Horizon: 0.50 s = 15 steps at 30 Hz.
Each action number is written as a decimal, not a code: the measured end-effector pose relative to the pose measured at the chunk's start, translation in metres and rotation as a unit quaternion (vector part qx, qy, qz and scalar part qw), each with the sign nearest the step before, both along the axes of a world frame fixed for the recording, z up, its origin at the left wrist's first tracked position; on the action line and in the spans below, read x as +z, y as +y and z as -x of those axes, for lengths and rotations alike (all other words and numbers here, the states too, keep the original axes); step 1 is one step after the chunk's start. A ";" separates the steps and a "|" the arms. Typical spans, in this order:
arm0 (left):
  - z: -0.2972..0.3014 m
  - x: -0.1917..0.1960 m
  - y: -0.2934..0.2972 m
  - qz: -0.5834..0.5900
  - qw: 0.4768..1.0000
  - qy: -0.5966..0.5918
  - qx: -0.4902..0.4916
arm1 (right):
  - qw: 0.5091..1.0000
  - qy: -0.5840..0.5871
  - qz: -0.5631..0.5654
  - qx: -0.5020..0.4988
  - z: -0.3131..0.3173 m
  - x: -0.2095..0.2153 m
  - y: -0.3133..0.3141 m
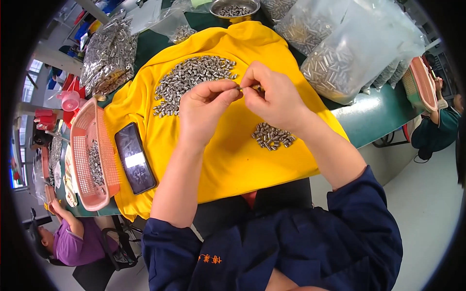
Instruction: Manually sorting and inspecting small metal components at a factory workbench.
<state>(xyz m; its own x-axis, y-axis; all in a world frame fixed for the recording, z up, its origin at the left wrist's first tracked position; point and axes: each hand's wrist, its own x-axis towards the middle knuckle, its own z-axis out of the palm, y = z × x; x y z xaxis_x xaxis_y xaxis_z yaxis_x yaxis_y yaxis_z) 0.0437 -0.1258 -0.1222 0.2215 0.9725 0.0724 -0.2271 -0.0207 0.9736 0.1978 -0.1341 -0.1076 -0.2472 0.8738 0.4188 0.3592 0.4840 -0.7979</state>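
My left hand (206, 106) and my right hand (272, 94) meet above a yellow cloth (233, 169), fingertips almost touching. Thumb and forefinger of each are pinched. A small dark metal piece shows at the left fingertips; the right fingers close on something small that they mostly hide. Behind and to the left of my hands lies a large heap of small silvery metal cylinders (194, 70). A smaller pile of the same cylinders (272, 136) sits on the cloth below my right wrist.
Left of the cloth is a pink plastic basket (80, 145) with metal parts; a smartphone (135, 157) lies beside it. Bags of metal parts stand at back left (109, 53) and right (330, 63). A steel bowl (235, 8) is behind. Co-workers sit left (80, 242) and right (439, 128).
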 end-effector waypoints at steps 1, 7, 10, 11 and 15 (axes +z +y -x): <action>0.001 0.001 0.000 -0.008 1.000 0.002 -0.007 | 1.000 -0.005 -0.013 0.001 -0.001 0.000 0.000; 0.002 0.000 0.004 0.000 1.000 -0.009 -0.015 | 0.986 0.095 0.133 0.038 -0.004 -0.001 0.006; 0.002 -0.001 0.007 -0.007 0.999 0.045 0.001 | 0.992 0.069 0.102 0.032 -0.005 -0.005 0.010; 0.002 -0.002 0.008 0.033 0.999 0.011 -0.006 | 0.992 0.070 0.103 0.033 -0.005 -0.004 0.009; 0.012 -0.007 0.014 0.093 0.992 -0.080 -0.008 | 0.998 -0.025 -0.018 -0.056 -0.013 0.009 0.007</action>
<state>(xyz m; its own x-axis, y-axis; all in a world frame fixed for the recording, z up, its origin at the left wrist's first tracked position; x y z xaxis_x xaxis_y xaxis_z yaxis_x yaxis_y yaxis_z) 0.0319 -0.1120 -0.1296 0.2376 0.9687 -0.0717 -0.3789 0.1604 0.9114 0.2112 -0.1267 -0.0983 -0.1694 0.8822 0.4393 0.4522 0.4656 -0.7607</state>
